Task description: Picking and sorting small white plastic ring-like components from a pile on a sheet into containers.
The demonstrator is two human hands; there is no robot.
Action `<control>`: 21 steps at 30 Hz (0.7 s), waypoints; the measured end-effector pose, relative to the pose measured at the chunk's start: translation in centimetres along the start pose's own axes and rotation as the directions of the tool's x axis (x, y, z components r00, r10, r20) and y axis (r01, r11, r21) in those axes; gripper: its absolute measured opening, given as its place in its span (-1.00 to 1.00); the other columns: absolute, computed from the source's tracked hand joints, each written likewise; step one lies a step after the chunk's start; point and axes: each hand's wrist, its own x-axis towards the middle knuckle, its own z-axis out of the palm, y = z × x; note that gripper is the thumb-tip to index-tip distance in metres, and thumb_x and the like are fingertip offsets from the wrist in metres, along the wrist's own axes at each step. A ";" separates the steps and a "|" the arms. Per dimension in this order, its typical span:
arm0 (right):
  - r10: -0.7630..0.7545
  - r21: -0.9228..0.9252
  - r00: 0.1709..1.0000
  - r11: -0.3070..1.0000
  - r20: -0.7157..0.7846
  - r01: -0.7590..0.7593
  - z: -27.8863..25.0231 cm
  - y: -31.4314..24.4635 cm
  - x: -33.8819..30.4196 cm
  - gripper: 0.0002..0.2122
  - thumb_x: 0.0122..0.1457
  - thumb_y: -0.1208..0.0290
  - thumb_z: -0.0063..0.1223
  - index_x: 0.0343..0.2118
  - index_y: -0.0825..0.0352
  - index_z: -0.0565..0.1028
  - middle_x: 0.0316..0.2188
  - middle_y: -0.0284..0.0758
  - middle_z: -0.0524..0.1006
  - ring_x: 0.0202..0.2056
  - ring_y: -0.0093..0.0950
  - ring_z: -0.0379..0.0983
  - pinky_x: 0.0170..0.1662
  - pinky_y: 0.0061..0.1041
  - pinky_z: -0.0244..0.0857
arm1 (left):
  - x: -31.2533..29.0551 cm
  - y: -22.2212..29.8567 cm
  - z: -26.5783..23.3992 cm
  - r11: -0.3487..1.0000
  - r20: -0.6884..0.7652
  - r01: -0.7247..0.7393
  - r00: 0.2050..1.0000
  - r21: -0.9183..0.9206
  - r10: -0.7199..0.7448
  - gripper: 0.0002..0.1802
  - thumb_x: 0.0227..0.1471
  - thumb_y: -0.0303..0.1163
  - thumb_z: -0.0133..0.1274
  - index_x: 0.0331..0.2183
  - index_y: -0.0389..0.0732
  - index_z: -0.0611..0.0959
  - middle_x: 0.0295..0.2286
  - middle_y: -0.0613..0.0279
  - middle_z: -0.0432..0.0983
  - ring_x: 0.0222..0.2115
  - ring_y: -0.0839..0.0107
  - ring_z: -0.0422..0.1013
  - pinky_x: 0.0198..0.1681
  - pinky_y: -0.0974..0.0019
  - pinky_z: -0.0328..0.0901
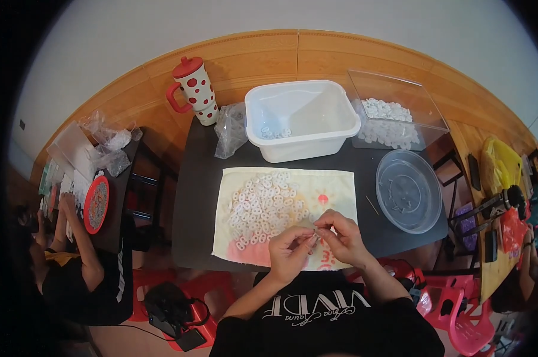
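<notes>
Over the front edge of a cream towel (346, 185), both of my hands meet fingertip to fingertip. My left hand (288, 253) is closed in a pinch, with thumb and forefinger pressed together. My right hand (346, 240) pinches close against it from the right. Something small and pale sits between the fingertips, mostly hidden by them and too small to name. Just left of my hands, many small white plastic pieces with holes (263, 208) lie spread in a loose heap on the towel.
Behind the towel stands a white tub (302, 143) with a few pieces inside. A clear bin (391, 122) of white pieces, a round clear tray (409, 190), a thin stick (371, 205), a plastic bag (230, 131) and a spotted tumbler (196, 92) surround it. A person (72, 262) works at left.
</notes>
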 end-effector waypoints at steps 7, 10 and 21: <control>0.162 0.294 0.979 0.948 -0.123 -0.120 0.3 1.3 -1.3 -0.77 0.19 0.71 0.04 -0.09 0.41 0.44 -0.29 -0.33 0.50 -0.27 -0.60 0.44 -0.17 -0.63 0.32 | 0.3 -0.1 -0.1 0.995 -0.034 0.066 0.997 -0.071 -0.068 -0.89 0.09 -0.63 0.15 -0.27 -0.37 0.64 -0.48 0.26 0.57 -0.55 0.63 0.42 -0.50 0.53 0.33; 0.228 0.407 0.956 0.903 -0.183 -0.137 1.0 1.4 -2.2 -0.75 0.22 0.70 0.03 -0.05 0.40 0.42 -0.26 -0.35 0.50 -0.25 -0.62 0.45 -0.13 -0.63 0.34 | 0.4 -0.2 -0.1 0.991 -0.046 0.100 0.993 -0.093 -0.105 -0.89 0.09 -0.64 0.15 -0.27 -0.37 0.64 -0.47 0.27 0.58 -0.53 0.62 0.44 -0.47 0.53 0.34; -0.029 -0.054 0.955 0.998 -0.294 0.014 2.1 0.3 -2.0 -0.80 0.15 0.78 0.07 -0.17 0.47 0.44 -0.29 -0.29 0.53 -0.27 -0.60 0.48 -0.19 -0.64 0.35 | 0.3 -0.9 0.2 0.999 -0.044 0.003 0.999 0.036 -0.002 -0.87 0.10 -0.63 0.13 -0.25 -0.40 0.64 -0.37 0.21 0.57 -0.43 0.57 0.48 -0.33 0.51 0.38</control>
